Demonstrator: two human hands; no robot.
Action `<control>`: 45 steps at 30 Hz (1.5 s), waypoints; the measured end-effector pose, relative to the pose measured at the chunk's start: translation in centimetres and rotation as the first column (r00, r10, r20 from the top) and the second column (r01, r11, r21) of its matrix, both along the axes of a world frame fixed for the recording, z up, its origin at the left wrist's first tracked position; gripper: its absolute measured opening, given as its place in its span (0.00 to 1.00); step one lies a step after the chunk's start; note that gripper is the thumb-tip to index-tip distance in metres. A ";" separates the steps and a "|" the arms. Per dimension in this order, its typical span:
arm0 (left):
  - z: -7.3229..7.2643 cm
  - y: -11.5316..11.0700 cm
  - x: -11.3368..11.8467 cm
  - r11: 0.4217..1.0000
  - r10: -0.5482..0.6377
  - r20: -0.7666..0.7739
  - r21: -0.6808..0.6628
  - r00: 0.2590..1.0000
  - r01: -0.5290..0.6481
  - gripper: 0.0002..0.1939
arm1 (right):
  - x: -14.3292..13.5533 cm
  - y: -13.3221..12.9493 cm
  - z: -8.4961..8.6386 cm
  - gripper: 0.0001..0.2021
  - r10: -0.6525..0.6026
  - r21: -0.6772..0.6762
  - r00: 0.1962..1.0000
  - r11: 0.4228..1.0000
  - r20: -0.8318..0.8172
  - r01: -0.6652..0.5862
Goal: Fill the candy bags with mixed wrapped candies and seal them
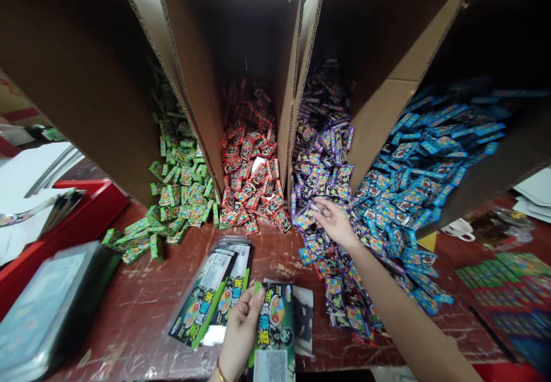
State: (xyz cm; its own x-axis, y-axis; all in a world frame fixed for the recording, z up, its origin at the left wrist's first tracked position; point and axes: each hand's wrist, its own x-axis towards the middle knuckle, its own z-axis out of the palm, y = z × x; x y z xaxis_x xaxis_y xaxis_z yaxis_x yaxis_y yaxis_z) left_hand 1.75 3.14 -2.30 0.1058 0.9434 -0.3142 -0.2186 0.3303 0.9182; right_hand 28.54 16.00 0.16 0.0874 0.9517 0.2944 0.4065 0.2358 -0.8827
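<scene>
My left hand (241,326), low in the middle, has its thumb and fingers closed on the edge of a black and green printed packet (275,327). Beside it on the left, similar packets (202,301) in clear plastic lie on the table. My right hand (333,221) is at the front of a pile of small purple packets (321,170), its fingers pinched on one purple packet (305,219). To the left are piles of red packets (249,184) and green packets (185,181); blue packets (396,193) lie to the right.
Upright cardboard boxes (198,84) with open fronts hold the piles. On the left are a red tray (99,204) with papers and a stack of clear plastic sleeves (47,307). Rows of coloured packets (512,290) and a white cup (460,229) are on the right of the red table (142,307).
</scene>
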 end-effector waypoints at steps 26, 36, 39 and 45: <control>1.3 -1.2 2.6 0.975 -0.218 0.064 0.048 0.974 0.216 0.21 | -3.9 -10.4 0.4 0.12 0.320 -0.259 0.922 0.892 -0.216 -0.370; 1.1 -0.6 2.2 0.986 -0.160 -0.019 -0.042 0.987 0.159 0.24 | -5.9 -10.3 1.0 0.07 0.443 -0.049 0.895 0.894 -0.057 -0.446; 0.3 -0.2 2.0 0.986 -0.123 -0.042 -0.121 0.992 0.117 0.26 | -6.2 -10.1 -0.2 0.07 0.440 0.006 0.894 0.897 -0.090 -0.441; -0.1 0.5 3.1 0.979 -0.115 -0.107 -0.182 0.988 0.094 0.28 | -4.5 -10.3 -1.8 0.09 0.392 -0.068 0.888 0.906 -0.240 -0.418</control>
State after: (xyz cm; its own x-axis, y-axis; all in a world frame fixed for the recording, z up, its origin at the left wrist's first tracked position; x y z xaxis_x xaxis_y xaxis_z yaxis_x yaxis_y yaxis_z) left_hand 4.85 3.63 -2.45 0.1543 0.8579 -0.4900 -0.0697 0.5042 0.8608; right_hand 24.09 5.75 -1.64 -0.2644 0.9435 0.1997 0.0938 0.2312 -0.9684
